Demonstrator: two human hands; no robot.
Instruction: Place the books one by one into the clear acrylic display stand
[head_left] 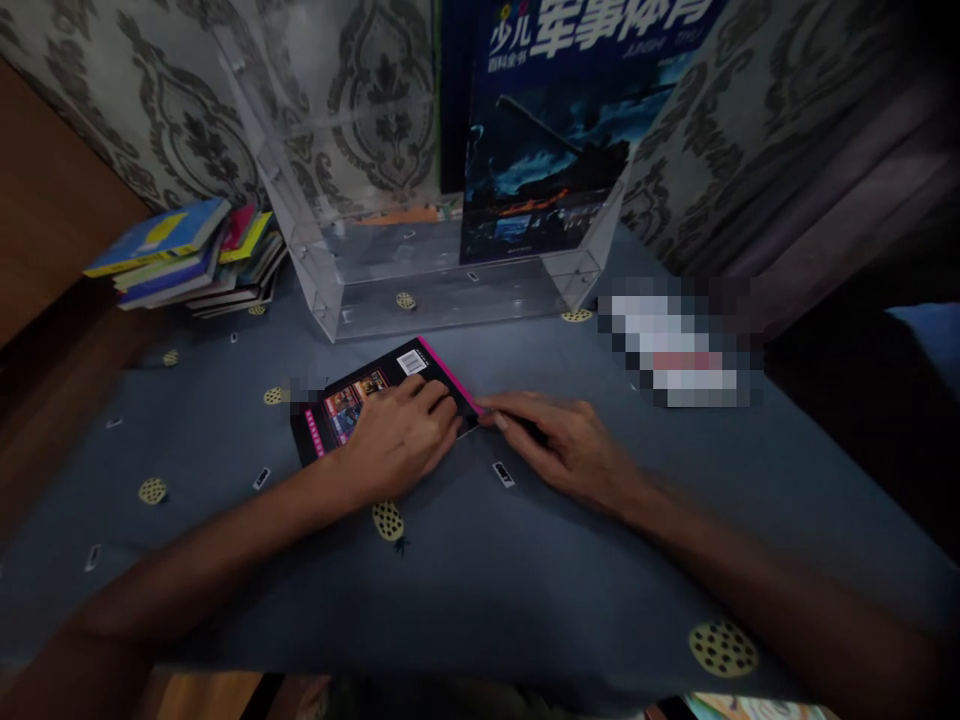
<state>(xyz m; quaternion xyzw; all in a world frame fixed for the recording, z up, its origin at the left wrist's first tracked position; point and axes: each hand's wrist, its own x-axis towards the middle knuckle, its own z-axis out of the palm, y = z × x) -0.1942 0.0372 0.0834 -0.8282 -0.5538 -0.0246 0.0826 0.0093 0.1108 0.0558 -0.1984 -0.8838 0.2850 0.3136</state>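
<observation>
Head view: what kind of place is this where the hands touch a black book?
Probably a room in a home, at a table used for sorting books. Patterned wallpaper covers the wall, a printed blue cloth covers the table, and a stack of books lies beside a clear acrylic book stand.

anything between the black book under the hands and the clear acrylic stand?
Head view: only bare blue tablecloth lies between the black book and the acrylic stand, no objects. Left hand lies on the book.
</observation>
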